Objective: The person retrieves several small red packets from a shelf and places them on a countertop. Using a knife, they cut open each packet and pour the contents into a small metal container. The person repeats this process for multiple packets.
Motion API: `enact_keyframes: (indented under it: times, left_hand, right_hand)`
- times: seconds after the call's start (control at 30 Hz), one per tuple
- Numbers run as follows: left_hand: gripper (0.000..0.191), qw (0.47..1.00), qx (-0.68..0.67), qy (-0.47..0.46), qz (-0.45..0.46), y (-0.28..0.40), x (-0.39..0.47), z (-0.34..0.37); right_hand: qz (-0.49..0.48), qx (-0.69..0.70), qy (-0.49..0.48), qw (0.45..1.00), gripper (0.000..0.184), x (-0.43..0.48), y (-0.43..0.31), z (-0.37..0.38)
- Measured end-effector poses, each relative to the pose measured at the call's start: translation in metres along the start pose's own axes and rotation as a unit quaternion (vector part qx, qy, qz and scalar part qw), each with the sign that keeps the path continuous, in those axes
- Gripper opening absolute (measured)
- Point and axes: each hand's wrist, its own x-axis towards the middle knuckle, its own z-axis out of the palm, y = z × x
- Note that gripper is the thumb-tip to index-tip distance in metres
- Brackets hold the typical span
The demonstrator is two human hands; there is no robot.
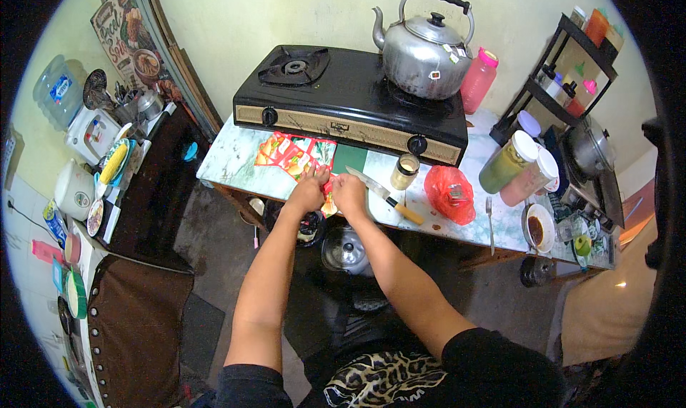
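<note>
My left hand (309,191) and my right hand (348,192) are close together over the table's front edge. Between them is a small red printed sachet (328,206), pinched by the fingers of both; my hands partly hide it. Beyond my left hand lie more red and green sachets (292,153) with food pictures, apparently joined in a strip. A kitchen knife (387,194) with a light handle rests just right of my right hand, its blade tip pointing towards the stove. Past the knife, an uncovered glass jar (404,172) with pale contents stands upright.
Behind is a black two-burner gas stove (348,97) bearing a large metal kettle (429,57). On the marble-patterned tabletop (236,153) are a red plastic bag (450,194), a fork (490,226), a bowl of brown sauce (539,227) and a tall green-filled container (508,162). A lidded pot (347,250) sits below.
</note>
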Motion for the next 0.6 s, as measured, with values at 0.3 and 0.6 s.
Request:
enact_keyframes:
  times: [0.3,0.6]
  left_hand:
    - [0.068,0.997,-0.074,0.003,0.014,-0.012,0.001,0.004]
    - [0.065,0.981,-0.181,0.057,-0.038,0.000,-0.002,-0.007]
  right_hand:
    - [0.036,0.004,-0.078,0.996,0.027,-0.006,0.009,-0.021]
    - [0.105,0.300,-0.124,0.940,0.027,-0.039,0.015,-0.075]
